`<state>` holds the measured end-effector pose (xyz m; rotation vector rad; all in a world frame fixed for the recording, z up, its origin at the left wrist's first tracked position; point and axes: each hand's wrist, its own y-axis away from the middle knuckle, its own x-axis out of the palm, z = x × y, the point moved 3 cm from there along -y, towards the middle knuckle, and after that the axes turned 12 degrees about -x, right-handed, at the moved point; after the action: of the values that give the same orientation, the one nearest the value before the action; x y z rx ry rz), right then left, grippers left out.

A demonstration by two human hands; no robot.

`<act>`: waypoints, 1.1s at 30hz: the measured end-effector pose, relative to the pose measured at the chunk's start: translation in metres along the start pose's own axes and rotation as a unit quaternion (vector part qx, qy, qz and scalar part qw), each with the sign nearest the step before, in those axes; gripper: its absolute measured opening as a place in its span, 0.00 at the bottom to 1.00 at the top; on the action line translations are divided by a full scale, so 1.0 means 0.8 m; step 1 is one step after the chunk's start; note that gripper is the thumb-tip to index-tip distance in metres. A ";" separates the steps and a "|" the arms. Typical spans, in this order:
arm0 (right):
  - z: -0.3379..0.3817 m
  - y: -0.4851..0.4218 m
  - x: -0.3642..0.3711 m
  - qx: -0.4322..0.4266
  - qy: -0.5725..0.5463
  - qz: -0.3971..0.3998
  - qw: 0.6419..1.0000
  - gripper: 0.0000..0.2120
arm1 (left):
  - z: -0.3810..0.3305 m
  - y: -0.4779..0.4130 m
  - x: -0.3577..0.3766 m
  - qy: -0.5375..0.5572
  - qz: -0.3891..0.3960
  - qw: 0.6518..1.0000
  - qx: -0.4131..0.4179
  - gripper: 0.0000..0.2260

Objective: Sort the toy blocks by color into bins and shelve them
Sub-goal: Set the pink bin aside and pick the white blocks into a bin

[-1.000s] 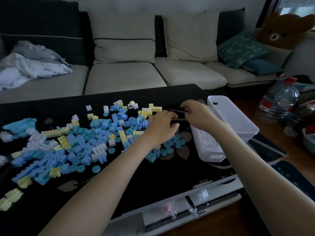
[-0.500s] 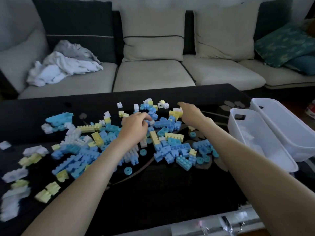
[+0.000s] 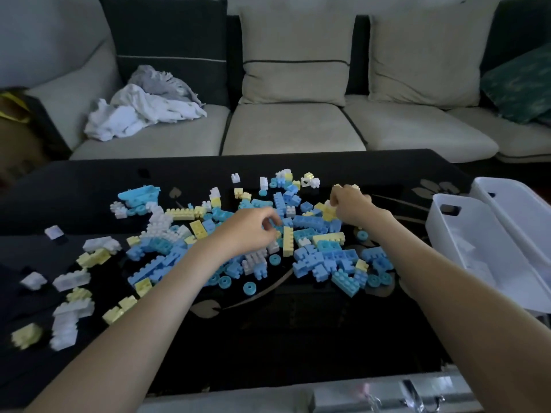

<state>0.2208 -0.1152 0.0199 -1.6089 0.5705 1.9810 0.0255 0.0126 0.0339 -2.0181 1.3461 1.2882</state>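
Step in hand: picking from the mixed pile, sorting not far along. Blocks (image 3: 313,231) in blue, pale yellow and white lie scattered over the middle and left of the black worktop (image 3: 268,338), colours still jumbled together, with strays out toward the left edge. Both arms reach into the heap. Right grip (image 3: 350,207) is at the far right side of the pile, fingers curled, pinching a yellow block (image 3: 329,212) at the thumb. Left grip (image 3: 247,231) is curled down over the centre of the pile, fingertips among blue pieces; whether it has a block or is only raking, cannot tell. Two white bins stand side by side at the right edge of the worktop, apart from the pile. Near bin (image 3: 438,228) shows pale shapes on its floor, likely white blocks, too washed out to be sure. Far bin (image 3: 507,201) is cut by the frame edge, contents not visible. Next move, by my reading: lift the pinched piece clear and carry it right to whichever bin takes that colour; needs a firm pinch and a check of colour, since yellow and white read close in this dim light. Shelving looks a long way off
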 end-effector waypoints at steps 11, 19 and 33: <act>-0.011 0.035 0.005 0.007 -0.139 0.025 0.990 0.22 | -0.005 0.004 0.011 -0.060 0.060 0.996 -0.005 0.14; 0.005 0.062 -0.007 0.056 -0.081 -0.086 0.991 0.14 | 0.001 0.023 -0.002 -0.121 0.001 0.992 -0.044 0.14; 0.104 0.108 0.003 -0.075 -0.236 0.019 0.969 0.20 | 0.011 0.050 0.006 -0.087 -0.082 0.987 -0.108 0.17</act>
<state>0.1028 -0.1308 0.0341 -1.1423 0.2684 2.3757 -0.0132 -0.0022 0.0316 -2.0511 0.9774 1.5477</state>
